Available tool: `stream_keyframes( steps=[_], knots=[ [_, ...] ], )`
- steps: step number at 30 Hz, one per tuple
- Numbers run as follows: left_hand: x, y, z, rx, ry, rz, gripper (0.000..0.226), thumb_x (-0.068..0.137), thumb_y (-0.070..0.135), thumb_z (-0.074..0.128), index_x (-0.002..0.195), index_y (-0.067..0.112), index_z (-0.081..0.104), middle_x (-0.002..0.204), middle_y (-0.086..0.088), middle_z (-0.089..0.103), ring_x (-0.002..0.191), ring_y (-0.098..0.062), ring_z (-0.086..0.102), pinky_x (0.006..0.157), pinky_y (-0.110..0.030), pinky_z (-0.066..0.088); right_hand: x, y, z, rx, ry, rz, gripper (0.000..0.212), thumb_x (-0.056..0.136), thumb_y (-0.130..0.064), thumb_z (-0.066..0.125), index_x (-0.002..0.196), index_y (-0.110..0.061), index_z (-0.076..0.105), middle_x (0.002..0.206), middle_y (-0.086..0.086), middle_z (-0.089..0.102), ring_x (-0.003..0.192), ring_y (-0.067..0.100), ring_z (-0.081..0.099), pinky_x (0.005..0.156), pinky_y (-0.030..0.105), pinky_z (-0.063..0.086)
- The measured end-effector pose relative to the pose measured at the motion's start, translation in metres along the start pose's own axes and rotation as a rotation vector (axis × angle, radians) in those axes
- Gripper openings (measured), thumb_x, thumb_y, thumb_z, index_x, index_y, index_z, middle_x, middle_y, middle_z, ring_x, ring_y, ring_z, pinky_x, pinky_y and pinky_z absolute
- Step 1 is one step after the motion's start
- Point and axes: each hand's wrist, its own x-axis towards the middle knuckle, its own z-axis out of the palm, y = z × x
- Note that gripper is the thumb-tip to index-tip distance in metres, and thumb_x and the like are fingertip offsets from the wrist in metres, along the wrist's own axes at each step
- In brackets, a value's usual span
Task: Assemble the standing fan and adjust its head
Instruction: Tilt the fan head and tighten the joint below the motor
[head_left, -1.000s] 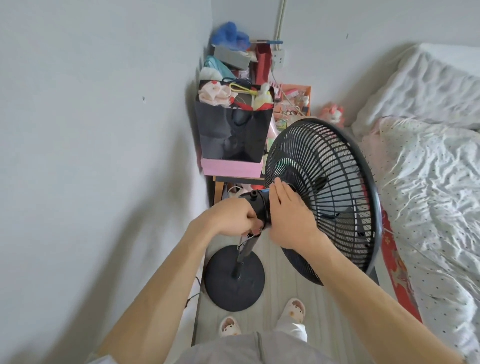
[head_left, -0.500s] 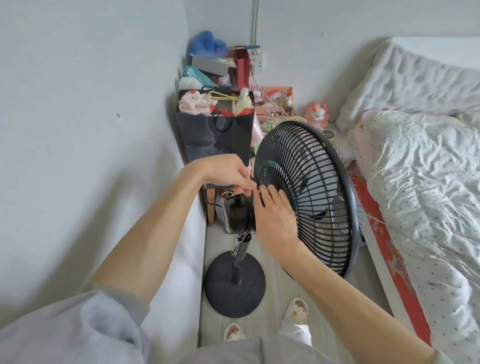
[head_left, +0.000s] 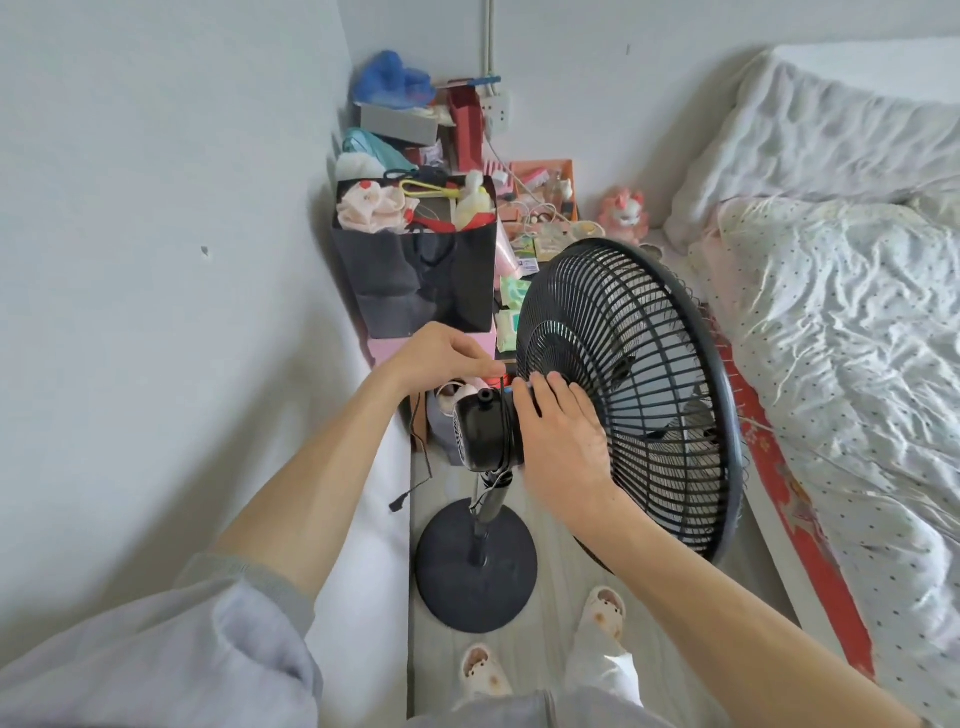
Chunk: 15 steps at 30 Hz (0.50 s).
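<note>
The black standing fan rests on its round base (head_left: 475, 571) on the floor, its pole (head_left: 488, 506) upright. Its grille (head_left: 639, 395) faces right towards the bed. The motor housing (head_left: 480, 434) has a small knob (head_left: 485, 397) on top. My left hand (head_left: 447, 358) hovers just above the housing, fingertips pinched on a thin black cord (head_left: 502, 385) that runs down to it. My right hand (head_left: 563, 441) wraps the front of the housing, its fingers laid against the back of the grille.
A white wall runs close on the left. Behind the fan, a black paper bag (head_left: 415, 280) sits on a pink box beside a cluttered shelf. The bed (head_left: 841, 338) fills the right. A loose black cable (head_left: 415, 467) hangs left of the pole. My slippered feet (head_left: 540, 649) stand near the base.
My left hand has left the back of the motor housing and risen above it, now pinching the cord. My right hand stays on the fan head, and the view has shifted.
</note>
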Motion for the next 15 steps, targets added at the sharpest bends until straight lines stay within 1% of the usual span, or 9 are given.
stream_keyframes(
  steps=[2,4,6,8,9,10,12,13,15],
  knots=[
    [0.008,0.006,-0.002,0.007,-0.032,0.020,0.020,0.071,0.047,0.085,0.075,0.028,0.082,0.082,0.004,0.078,0.091,-0.018,0.071,0.088,-0.036,0.055,0.002,0.001,0.000,-0.005,0.024,-0.004,0.055,0.077,-0.008,0.066,0.131,-0.003,0.059,0.129,0.018,0.063,0.124,0.037,0.057,0.109,0.047,0.042],
    [0.011,0.000,0.001,0.002,-0.045,-0.006,0.021,0.072,0.050,0.084,0.075,0.029,0.082,0.082,0.007,0.078,0.092,-0.015,0.070,0.087,-0.035,0.055,0.004,0.000,0.000,-0.001,0.014,0.001,0.054,0.078,-0.008,0.064,0.131,-0.003,0.059,0.129,0.018,0.063,0.125,0.037,0.056,0.110,0.047,0.041],
    [0.010,-0.018,0.009,-0.084,-0.024,-0.052,0.023,0.075,0.050,0.082,0.077,0.027,0.082,0.079,0.011,0.076,0.086,-0.013,0.068,0.082,-0.034,0.054,0.007,-0.003,0.000,0.004,0.003,-0.006,0.057,0.075,-0.010,0.070,0.131,-0.003,0.059,0.129,0.017,0.063,0.125,0.037,0.056,0.110,0.046,0.040],
    [0.007,-0.033,0.017,-0.193,-0.004,-0.077,0.023,0.074,0.051,0.080,0.074,0.028,0.081,0.075,0.013,0.072,0.081,-0.012,0.063,0.077,-0.031,0.048,0.009,-0.004,-0.001,0.001,-0.014,-0.008,0.063,0.071,-0.012,0.075,0.132,-0.003,0.059,0.129,0.017,0.063,0.125,0.037,0.056,0.110,0.046,0.040],
    [0.006,-0.038,0.021,-0.243,0.003,-0.076,0.024,0.071,0.055,0.080,0.073,0.030,0.081,0.080,0.013,0.074,0.085,-0.013,0.064,0.080,-0.034,0.048,0.010,-0.005,-0.002,0.000,-0.018,-0.006,0.064,0.071,-0.012,0.075,0.132,-0.003,0.059,0.130,0.017,0.062,0.126,0.037,0.056,0.110,0.046,0.040],
    [0.007,-0.040,0.025,-0.290,-0.001,-0.081,0.029,0.066,0.059,0.079,0.076,0.032,0.082,0.087,0.013,0.076,0.093,-0.015,0.067,0.087,-0.038,0.051,0.011,-0.004,-0.002,-0.002,-0.023,0.002,0.065,0.071,-0.012,0.075,0.133,-0.003,0.058,0.131,0.017,0.062,0.127,0.037,0.055,0.111,0.046,0.039],
    [0.006,-0.042,0.032,-0.403,-0.020,-0.094,0.041,0.064,0.061,0.077,0.088,0.027,0.083,0.101,0.005,0.078,0.105,-0.018,0.069,0.101,-0.040,0.050,0.010,-0.004,-0.002,0.001,-0.038,0.008,0.065,0.073,-0.012,0.073,0.135,-0.004,0.056,0.133,0.016,0.060,0.130,0.036,0.053,0.113,0.046,0.037],
    [0.005,-0.043,0.035,-0.452,-0.033,-0.096,0.045,0.067,0.058,0.076,0.093,0.022,0.082,0.104,0.000,0.078,0.105,-0.019,0.070,0.102,-0.040,0.049,0.009,-0.003,-0.002,-0.001,-0.040,0.008,0.067,0.072,-0.013,0.073,0.136,-0.005,0.056,0.134,0.015,0.060,0.130,0.035,0.052,0.114,0.046,0.036],
    [0.005,-0.047,0.039,-0.493,-0.037,-0.098,0.046,0.072,0.055,0.075,0.097,0.016,0.081,0.105,-0.004,0.077,0.103,-0.019,0.070,0.100,-0.038,0.050,0.008,-0.003,-0.003,-0.008,-0.043,0.007,0.071,0.068,-0.014,0.076,0.135,-0.005,0.057,0.133,0.015,0.060,0.129,0.035,0.053,0.113,0.045,0.037]
  ],
)
